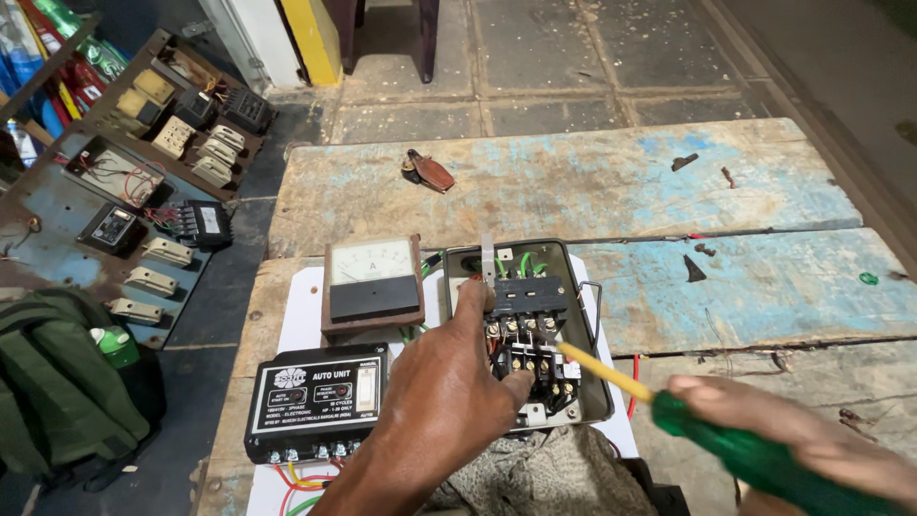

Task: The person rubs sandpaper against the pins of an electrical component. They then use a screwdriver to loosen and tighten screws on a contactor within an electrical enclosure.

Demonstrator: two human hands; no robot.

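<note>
Left hand (pixel 441 387) resting on open starter box (pixel 573 287) at near centre of bench (pixel 592 182), fingertips on black terminal block (pixel 528 330). Right hand (pixel 812 444), grip closed round green screwdriver (pixel 755 459), yellow shaft angled at terminals. Ammeter (pixel 373 282), black control unit (pixel 315 397) to left.

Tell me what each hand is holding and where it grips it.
The right hand holds a screwdriver by its green handle. The left hand holds nothing; its fingers rest on the starter box.

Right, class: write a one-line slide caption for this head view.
Left hand steadies an open starter box; right hand aims a green-handled screwdriver at its terminals.
</note>
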